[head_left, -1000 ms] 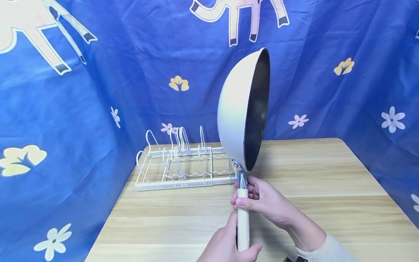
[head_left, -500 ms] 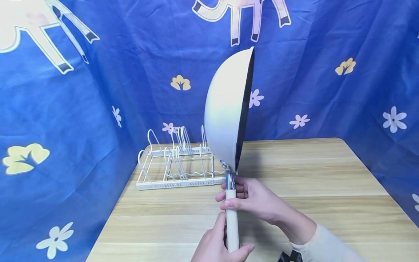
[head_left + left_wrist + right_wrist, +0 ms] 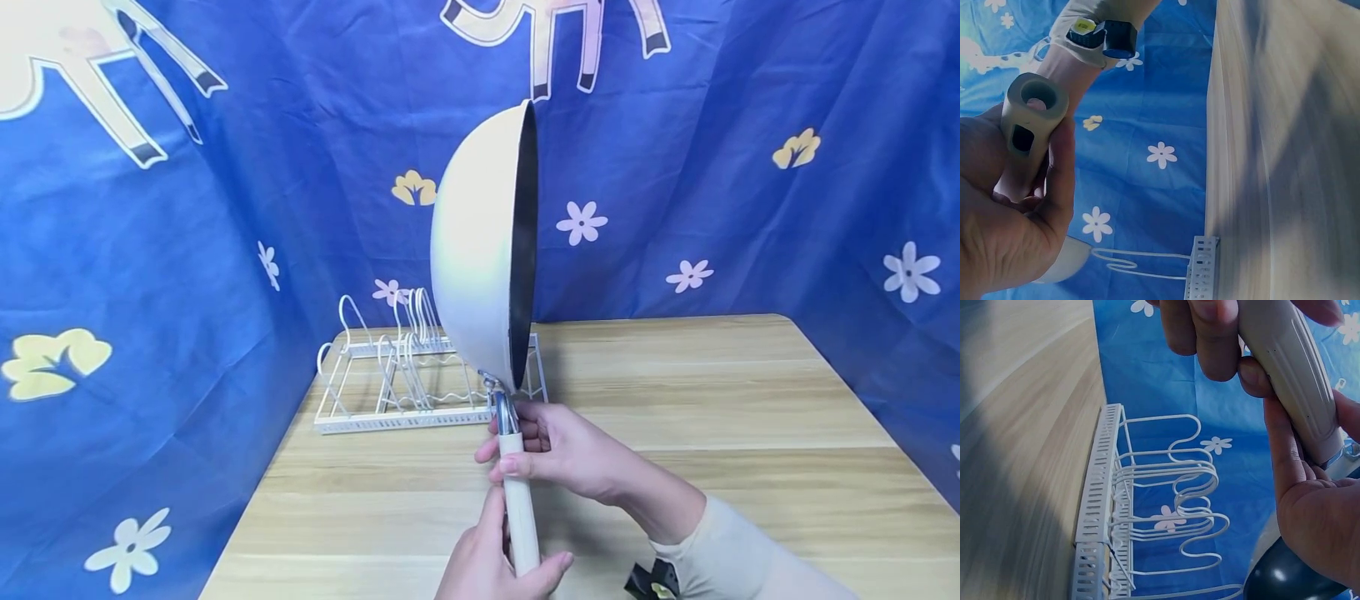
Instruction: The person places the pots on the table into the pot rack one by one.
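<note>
A white wok [image 3: 480,250] with a dark inner side stands on edge in the air, its open side facing right. My right hand [image 3: 566,454] grips the upper part of its cream handle [image 3: 519,517], thumb on the near side. Lower down, my left hand [image 3: 491,554] holds the handle's end; in the left wrist view the hollow handle end [image 3: 1036,103] shows between thumb and fingers. Behind the wok, a white wire rack [image 3: 405,421] with upright loops sits on the table, partly hidden by it. The right wrist view shows the rack's loops [image 3: 1191,469] beside the handle.
The wood-grain table [image 3: 712,400] extends to the right of the wok. A blue patterned curtain [image 3: 645,183] closes off the back and both sides. A small black device [image 3: 654,579] is strapped at the right wrist.
Both hands have moved left with the wok, which now overlaps the right part of the rack in the head view. The wok has turned somewhat, and the grip looks the same.
</note>
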Demonstrator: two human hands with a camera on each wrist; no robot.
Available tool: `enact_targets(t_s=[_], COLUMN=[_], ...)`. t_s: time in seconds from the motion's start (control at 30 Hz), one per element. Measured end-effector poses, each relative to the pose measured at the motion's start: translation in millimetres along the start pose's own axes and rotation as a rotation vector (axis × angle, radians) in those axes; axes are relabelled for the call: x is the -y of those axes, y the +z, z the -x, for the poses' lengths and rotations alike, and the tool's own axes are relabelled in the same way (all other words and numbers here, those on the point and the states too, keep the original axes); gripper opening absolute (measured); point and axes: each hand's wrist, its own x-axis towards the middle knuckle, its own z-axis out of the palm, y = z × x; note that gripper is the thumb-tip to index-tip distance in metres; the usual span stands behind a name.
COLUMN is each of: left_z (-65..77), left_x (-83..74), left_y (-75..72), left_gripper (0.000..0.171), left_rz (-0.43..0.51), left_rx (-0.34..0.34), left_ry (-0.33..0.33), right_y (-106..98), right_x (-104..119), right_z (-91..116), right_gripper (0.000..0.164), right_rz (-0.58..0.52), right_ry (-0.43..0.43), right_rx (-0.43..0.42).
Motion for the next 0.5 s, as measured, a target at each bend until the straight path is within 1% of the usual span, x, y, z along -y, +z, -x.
enact_targets(t_s=[0.1, 0.37, 0.5], left_z=[0.5, 0.4, -0.7], left_x=[-1.4, -4.0, -3.0], left_y=[1.1, 4.3, 7.2], left_gripper=[0.089, 0.087, 0.087], left_rz=[0.010, 0.019, 0.020], left_rx=[-0.001, -0.016, -0.021], left_ry=[-0.004, -0.019, -0.032], right_y=[-0.7, -3.6, -6.0], right_x=[0.2, 2.7, 0.4], right_z=[0.8, 1.9, 0.7], right_gripper=[0.041, 0.043, 0.041], right_rz=[0.000, 0.091, 0.075], right_ry=[-0.008, -0.034, -0.027], right_rx=[0.011, 0.036, 0.054])
